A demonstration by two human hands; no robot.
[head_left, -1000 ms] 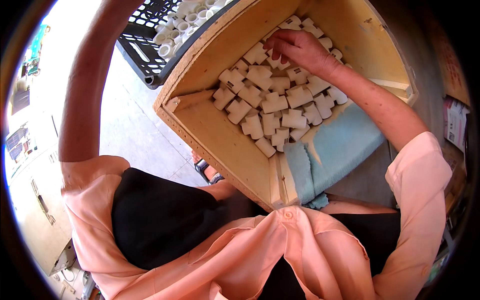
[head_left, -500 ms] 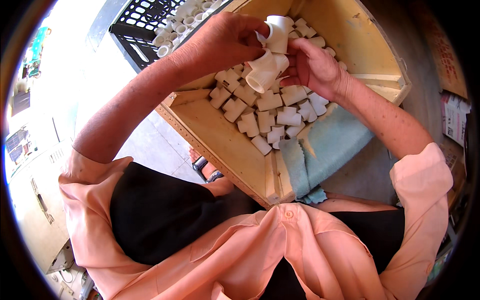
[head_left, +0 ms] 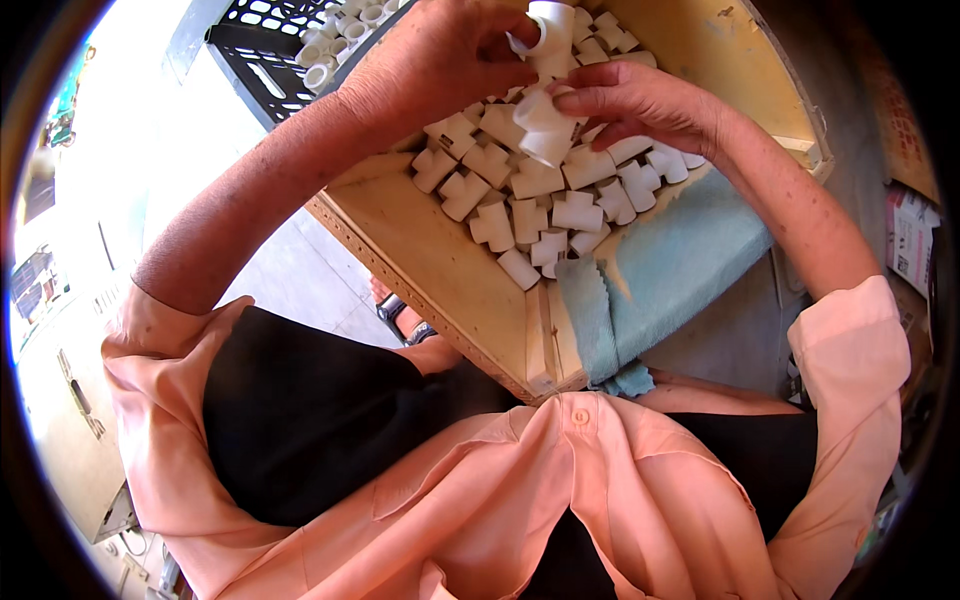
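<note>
Right hand (head_left: 655, 100): now pinching lower white tee (head_left: 545, 125); left hand (head_left: 440, 55): holding upper white tee (head_left: 553, 32).
Earlier: right loosely open beside fittings. Printed carton (head_left: 910, 240), far right, with illegible lettering.

So the upper tee (head_left: 550, 35) at the left hand (head_left: 455, 50) looks like smooth white plastic with a bit of gloss, and the lower tee (head_left: 543, 128) at the right hand (head_left: 640, 98) pretty much matches. The loose fittings (head_left: 535, 180) below both hands are white plastic too, but read more matt. Wooden box (head_left: 430, 240) around those, smoothish inside, rougher rim. Below the right hand, fuzzy matt teal cloth (head_left: 685, 255). Left of the left hand, a black plastic crate (head_left: 235, 55).
</note>
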